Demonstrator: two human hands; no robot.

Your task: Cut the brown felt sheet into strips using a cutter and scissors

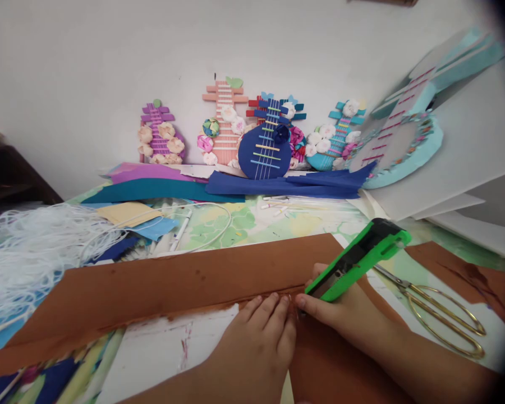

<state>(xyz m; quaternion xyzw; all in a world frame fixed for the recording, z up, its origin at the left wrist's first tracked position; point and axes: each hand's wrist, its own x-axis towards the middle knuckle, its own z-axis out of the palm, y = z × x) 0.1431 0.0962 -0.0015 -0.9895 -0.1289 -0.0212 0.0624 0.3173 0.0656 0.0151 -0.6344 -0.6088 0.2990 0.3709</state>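
Note:
My left hand (pixel 263 336) lies flat, fingers stretched out, pressing on a white sheet (pixel 151 359) and the edge of the brown paper (pixel 185 275). Close beside its fingertips, my right hand (pixel 340 308) is closed round a green and black utility knife (pixel 353 264). The knife slants down to the left, its lower end at the brown paper; the tip itself is hidden by my fingers. Gold-handled scissors (pixel 441 314) rest on the table to the right of my right hand.
White cord (pixel 29 247) is heaped at the left. Several paper lutes, such as the dark blue one (pixel 264 151), lean against the wall, with blue paper strips (pixel 281 186) before them. A large pale-blue lute (pixel 408 129) stands at the right. More brown paper (pixel 467 275) lies beyond the scissors.

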